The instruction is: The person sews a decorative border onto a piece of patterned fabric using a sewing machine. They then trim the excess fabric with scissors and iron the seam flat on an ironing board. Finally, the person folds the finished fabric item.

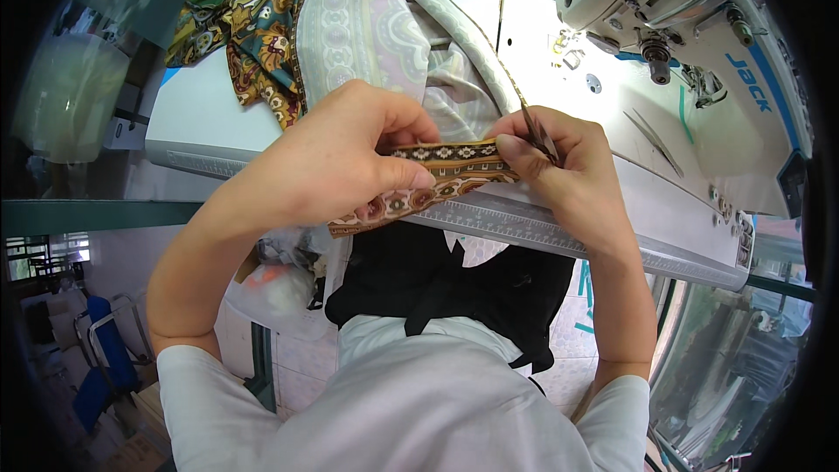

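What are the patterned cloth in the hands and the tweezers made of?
Cloth: thin, soft fabric, judging by its folds; fairly matt, fibre unclear. Tweezers: probably metal, perhaps steel, from their slim grey arms and dull sheen.

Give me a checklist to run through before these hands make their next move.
1. Left hand pinching the patterned band: ok.
2. Right hand gripping the band farther right: ok.
3. Dark pointed tool in the right hand, blades fully closed: cannot tell.
4. Tweezers lying clear of both hands: ok.
5. Pale cloth beyond the band lying flat: not ok, it is bunched in folds.
6. Sewing machine switched off: cannot tell.
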{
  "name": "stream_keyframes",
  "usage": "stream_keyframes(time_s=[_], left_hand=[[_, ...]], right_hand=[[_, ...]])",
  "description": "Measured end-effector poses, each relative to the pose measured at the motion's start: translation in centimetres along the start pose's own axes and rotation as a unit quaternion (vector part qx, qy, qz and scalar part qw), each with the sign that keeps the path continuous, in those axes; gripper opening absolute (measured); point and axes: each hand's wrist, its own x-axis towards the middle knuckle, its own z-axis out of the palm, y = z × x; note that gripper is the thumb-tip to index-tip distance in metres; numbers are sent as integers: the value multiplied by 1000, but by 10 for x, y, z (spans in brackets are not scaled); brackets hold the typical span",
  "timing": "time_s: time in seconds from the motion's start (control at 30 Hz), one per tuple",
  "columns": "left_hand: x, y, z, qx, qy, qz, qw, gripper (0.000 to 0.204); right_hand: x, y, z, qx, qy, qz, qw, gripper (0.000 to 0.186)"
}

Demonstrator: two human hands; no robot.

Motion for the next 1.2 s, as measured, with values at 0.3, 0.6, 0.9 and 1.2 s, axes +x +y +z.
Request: stream_keyframes(time_s=[0.3,0.6,0.9,1.2], left_hand=[[-5,-18,5,-249,-42,-86,964,19],[6,-35,14,-328,-51,-53,942,19],[3,-31,15,-295,-65,-50,952,21],[-8,-30,12,-302,-52,-45,951,21]], right_hand=[[-1,7,-3,-25,51,-19,998,16],[-16,42,-47,-437,285,-148,840,32],[-13,7,5,-228,38,-264,936,20],[2,1,22,-97,-60,-137,984,11]])
